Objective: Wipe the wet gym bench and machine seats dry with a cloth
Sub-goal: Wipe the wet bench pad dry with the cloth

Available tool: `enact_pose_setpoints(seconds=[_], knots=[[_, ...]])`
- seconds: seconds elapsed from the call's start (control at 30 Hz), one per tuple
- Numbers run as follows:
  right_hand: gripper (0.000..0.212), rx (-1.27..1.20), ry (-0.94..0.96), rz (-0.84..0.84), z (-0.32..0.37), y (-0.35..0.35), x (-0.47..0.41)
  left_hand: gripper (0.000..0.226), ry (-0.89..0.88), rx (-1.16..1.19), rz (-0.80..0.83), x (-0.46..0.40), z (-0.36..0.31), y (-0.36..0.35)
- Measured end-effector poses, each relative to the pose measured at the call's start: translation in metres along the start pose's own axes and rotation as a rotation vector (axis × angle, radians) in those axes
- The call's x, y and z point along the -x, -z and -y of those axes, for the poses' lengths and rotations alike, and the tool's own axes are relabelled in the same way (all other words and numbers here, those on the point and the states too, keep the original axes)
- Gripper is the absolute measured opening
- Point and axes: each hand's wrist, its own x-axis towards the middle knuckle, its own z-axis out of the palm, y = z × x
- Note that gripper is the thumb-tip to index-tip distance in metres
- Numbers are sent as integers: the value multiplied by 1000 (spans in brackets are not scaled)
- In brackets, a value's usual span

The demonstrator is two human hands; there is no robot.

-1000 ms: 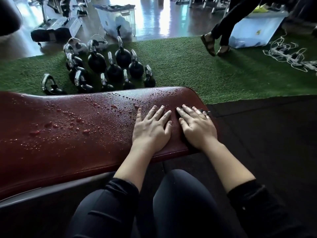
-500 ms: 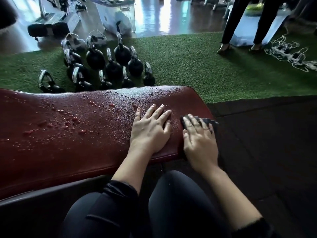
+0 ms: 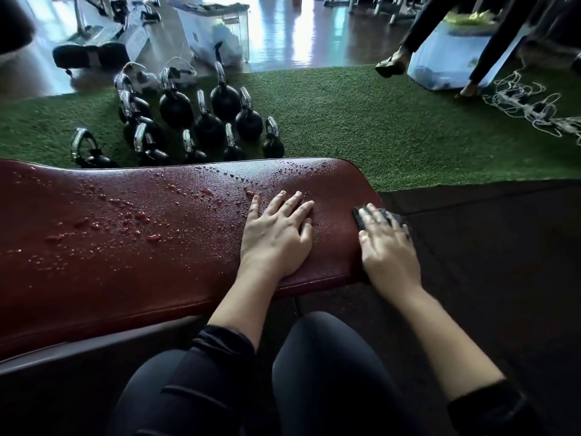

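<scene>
My left hand point(image 3: 276, 234) lies flat, fingers straight, on the wet red bench point(image 3: 125, 240). My right hand point(image 3: 388, 247) presses a dark cloth point(image 3: 361, 219) with straight fingers against the bench's right end. Kettlebells point(image 3: 204, 121) stand on the grass beyond.

I see my left hand point(image 3: 276, 237) lying flat on the red bench point(image 3: 125, 247), fingers point(image 3: 295, 202) spread, palm pressed near the right end. My right hand point(image 3: 388, 250) presses a dark cloth point(image 3: 358, 219) against the bench's right edge, its fingers straight over the cloth. Water droplets point(image 3: 138, 215) bead across the padding to the left of my hands. Beyond the bench, black kettlebells point(image 3: 204, 121) cluster on green turf point(image 3: 345, 121), and a tangle of white cord point(image 3: 528, 105) lies far right.
</scene>
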Motion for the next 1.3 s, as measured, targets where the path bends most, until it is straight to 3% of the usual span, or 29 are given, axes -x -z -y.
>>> enact_pose_setpoints(seconds=[0.07,0.17,0.33,0.43,0.53,0.63,0.77,0.93,1.07,1.3], knots=[[60,44,59,-7,25,-5,10,49,-1,-5,-2,0,0,0],[55,45,96,50,46,-11,-6,50,1,-8,10,-1,0,0],[49,11,28,212,11,4,-64,51,9,10,8,-1,1,1],[47,-86,8,204,-16,14,-51,52,19,17,10,-1,1,2],[48,-51,-24,87,-12,8,-20,53,35,28,8,-1,1,2],[49,48,78,80,18,-1,-13,54,91,29,-4,0,1,3],[49,-39,220,220,54,-5,-43,56,204,36,-19,0,0,5],[50,-101,313,357,42,6,-71,58,255,31,-7,-4,-1,5],[50,41,332,347,36,2,-68,57,268,31,-12,-7,-2,4],[48,77,347,280,48,-13,-103,58,270,5,-8,-9,-3,4]])
